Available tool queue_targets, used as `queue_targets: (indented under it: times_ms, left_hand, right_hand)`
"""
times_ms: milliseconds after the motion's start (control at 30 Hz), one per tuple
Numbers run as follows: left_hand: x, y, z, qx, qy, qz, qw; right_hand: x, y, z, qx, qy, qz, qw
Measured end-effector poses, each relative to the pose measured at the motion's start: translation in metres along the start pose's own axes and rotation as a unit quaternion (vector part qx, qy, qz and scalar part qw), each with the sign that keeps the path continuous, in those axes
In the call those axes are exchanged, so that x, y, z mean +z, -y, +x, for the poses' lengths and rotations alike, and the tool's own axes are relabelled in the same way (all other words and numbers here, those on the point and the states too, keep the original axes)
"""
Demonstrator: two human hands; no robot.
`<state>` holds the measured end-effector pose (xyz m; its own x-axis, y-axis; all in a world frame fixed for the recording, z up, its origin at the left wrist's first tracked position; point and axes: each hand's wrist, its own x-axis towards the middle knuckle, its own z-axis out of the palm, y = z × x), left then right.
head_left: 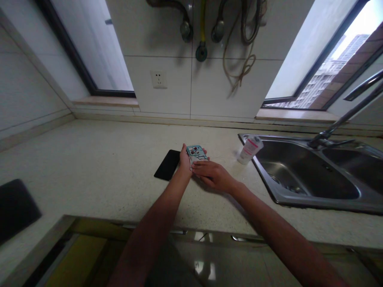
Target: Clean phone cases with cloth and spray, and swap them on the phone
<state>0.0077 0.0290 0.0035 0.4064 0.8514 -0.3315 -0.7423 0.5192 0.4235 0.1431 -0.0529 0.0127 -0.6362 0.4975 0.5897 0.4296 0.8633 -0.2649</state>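
Note:
My left hand (185, 159) is closed around a printed phone case (196, 151), its thumb along the left edge and fingertips showing past the right edge. The case is small and rectangular, with a light-blue and white cartoon pattern facing up; whether a phone is inside cannot be told. Across its lower end lie the fingers of my right hand (214, 174), close together and pressed on it, covering that part. Just left of my left hand, a flat black tablet-like slab (166, 165) rests on the pale countertop (119, 167).
A clear plastic cup (250, 150) with pink print leans at the rim of the double steel sink (278, 201). Over the sink reaches a chrome faucet (338, 123). At the left edge is a blurred dark object (18, 209). Pipes and a wall socket (158, 79) are ahead.

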Motion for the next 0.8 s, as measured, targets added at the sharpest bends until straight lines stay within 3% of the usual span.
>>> queue_targets:
  times_ms: [167, 433, 633, 800]
  left_hand:
    - [0.002, -0.008, -0.003, 0.04, -0.018, -0.038, 0.998]
    - [0.006, -0.007, -0.009, 0.013, 0.022, -0.037, 0.999]
    - [0.006, -0.009, -0.009, 0.054, 0.01, -0.073, 0.996]
    - [0.009, -0.001, -0.008, 0.022, 0.007, -0.06, 0.998]
  right_hand:
    - [-0.012, 0.003, -0.003, -0.034, 0.019, 0.044, 0.998]
    - [-0.033, 0.005, -0.005, 0.016, 0.057, 0.104, 0.993]
    - [-0.042, -0.012, -0.016, 0.092, -0.017, 0.018, 0.995]
    - [-0.03, -0.022, -0.019, 0.167, -0.092, -0.005, 0.982]
